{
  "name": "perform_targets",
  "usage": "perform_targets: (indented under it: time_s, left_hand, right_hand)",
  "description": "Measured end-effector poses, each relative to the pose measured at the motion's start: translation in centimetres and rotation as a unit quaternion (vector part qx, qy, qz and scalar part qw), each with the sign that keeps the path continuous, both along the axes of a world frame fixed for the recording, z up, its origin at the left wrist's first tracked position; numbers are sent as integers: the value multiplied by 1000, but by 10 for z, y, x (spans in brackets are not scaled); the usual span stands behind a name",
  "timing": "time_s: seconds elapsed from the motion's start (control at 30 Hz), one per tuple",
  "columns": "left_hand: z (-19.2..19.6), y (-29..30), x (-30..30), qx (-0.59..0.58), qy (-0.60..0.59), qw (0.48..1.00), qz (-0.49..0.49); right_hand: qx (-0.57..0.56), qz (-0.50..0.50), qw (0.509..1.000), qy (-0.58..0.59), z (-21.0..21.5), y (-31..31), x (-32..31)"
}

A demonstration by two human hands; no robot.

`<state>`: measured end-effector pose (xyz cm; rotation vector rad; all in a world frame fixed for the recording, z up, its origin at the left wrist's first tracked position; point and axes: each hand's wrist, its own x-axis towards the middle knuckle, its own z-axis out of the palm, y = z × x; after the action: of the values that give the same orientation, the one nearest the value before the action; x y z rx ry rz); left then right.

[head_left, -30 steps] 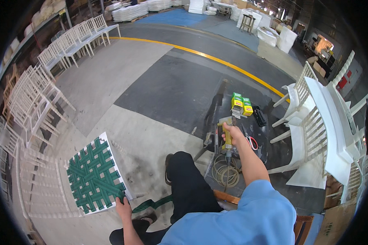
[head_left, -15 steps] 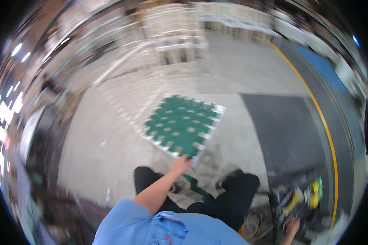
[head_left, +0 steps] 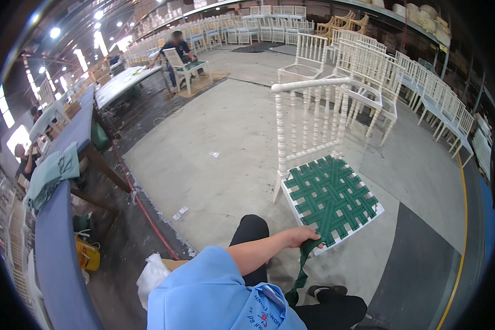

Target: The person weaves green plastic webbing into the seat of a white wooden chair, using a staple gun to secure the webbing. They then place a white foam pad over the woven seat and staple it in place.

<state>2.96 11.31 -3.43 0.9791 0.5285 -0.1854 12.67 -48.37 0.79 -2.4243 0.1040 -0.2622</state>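
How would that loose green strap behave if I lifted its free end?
The strap would likely be floppy, since its tail droops and bends below the left hand. It looks thin and narrow, so it's probably light. It may twist, as the hanging part isn't lying flat.

Furniture workshop, large hall: rows of white spindle-backed chairs (head_left: 434,91) on a grey concrete floor (head_left: 170,159); one white chair with a woven green-webbing seat (head_left: 331,206); a long blue-topped workbench (head_left: 60,247); pale rounded bundles (head_left: 415,12) on high metal racking (head_left: 444,56); bright white ceiling lamps (head_left: 55,33); a dark-clothed co-worker (head_left: 187,50) beside another white chair (head_left: 174,58) at the rear
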Motion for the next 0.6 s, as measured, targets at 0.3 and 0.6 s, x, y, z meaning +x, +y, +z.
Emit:
perform_targets:
  time_s: [0.3, 0.6]
  left_hand:
    - [19, 28, 21, 1, -37, 992, 122]
    - [25, 31, 41, 93, 55, 989, 100]
  right_hand:
    - [-62, 396, 909, 113, -42, 223, 101]
    - [-221, 590, 777, -6, -56, 349, 117]
